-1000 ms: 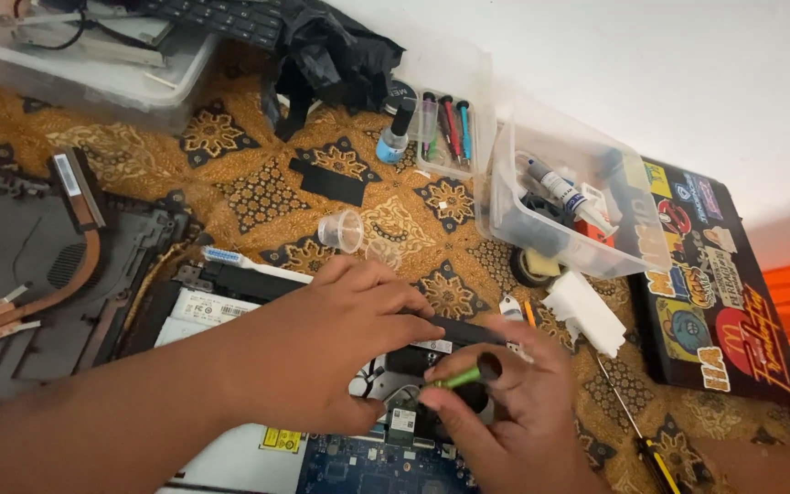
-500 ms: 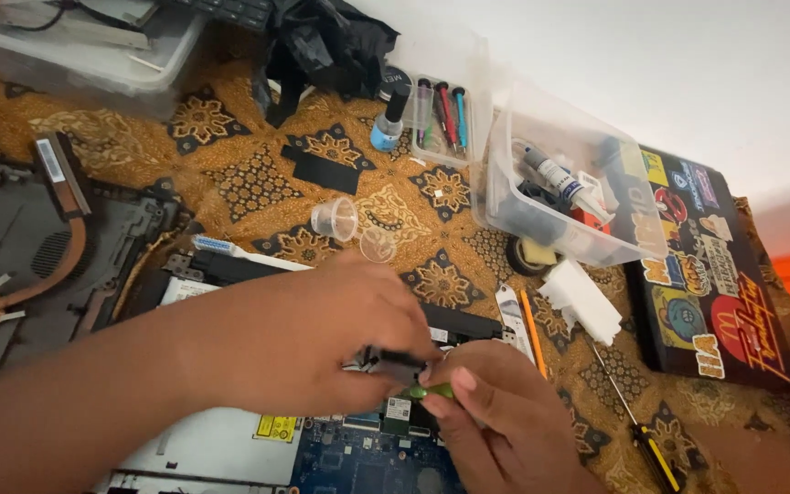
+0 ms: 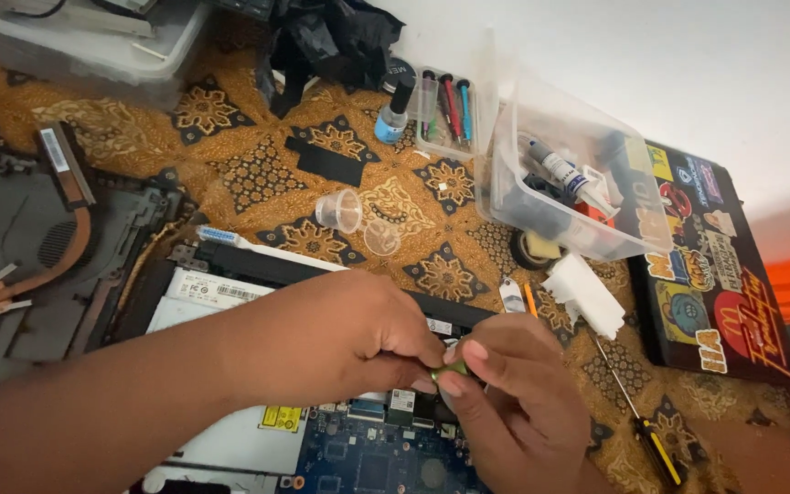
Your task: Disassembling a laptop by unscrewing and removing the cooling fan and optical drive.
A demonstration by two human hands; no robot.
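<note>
My left hand (image 3: 331, 338) and my right hand (image 3: 514, 402) meet over an opened laptop (image 3: 230, 302) with a white battery and a blue circuit board (image 3: 368, 457) showing. Both pinch a small green-handled tool (image 3: 450, 370) between thumbs and fingertips; its tip is hidden by my fingers. The hands hover just above the laptop's black rear edge.
A clear tub (image 3: 569, 183) of small bottles, a case of screwdrivers (image 3: 445, 110), a small clear cup (image 3: 340, 210) and its lid (image 3: 382, 236) lie on the patterned cloth. A yellow-handled screwdriver (image 3: 637, 412), a sticker-covered laptop (image 3: 706, 265), and a copper heatpipe (image 3: 38, 265) are also in view.
The view has shifted slightly down and left. My hands have drawn closer together around the green tool, with my right thumb now over it.
</note>
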